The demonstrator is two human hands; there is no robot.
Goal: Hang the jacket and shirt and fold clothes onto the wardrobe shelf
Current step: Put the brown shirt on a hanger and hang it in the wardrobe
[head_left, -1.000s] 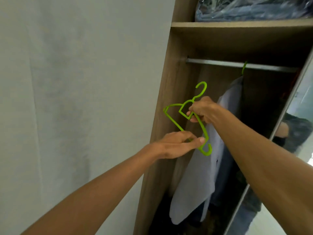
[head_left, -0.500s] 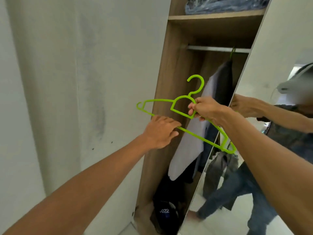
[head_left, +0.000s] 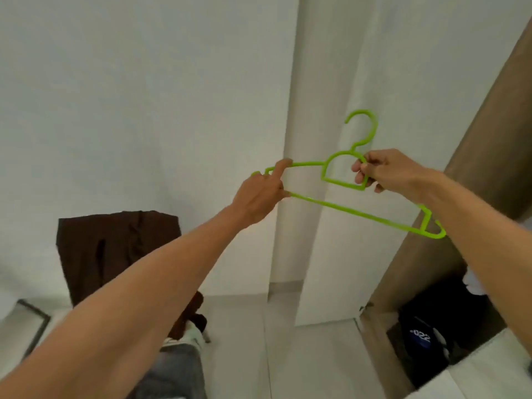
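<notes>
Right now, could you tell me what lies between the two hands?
In the head view, only the green hanger spans from the left hand to the right hand; both hold it.

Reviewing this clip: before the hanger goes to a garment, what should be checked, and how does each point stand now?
1. Hanger held firmly: ok. The right hand grips its neck loop and the left hand holds its left end.
2. Hanger bare: ok, nothing hangs on it.
3. Hanger intact: ok, as far as it shows.
4. Garment in view: ok. A brown garment lies spread at lower left.
5. Whether that garment is the jacket or the shirt: cannot tell.
</notes>
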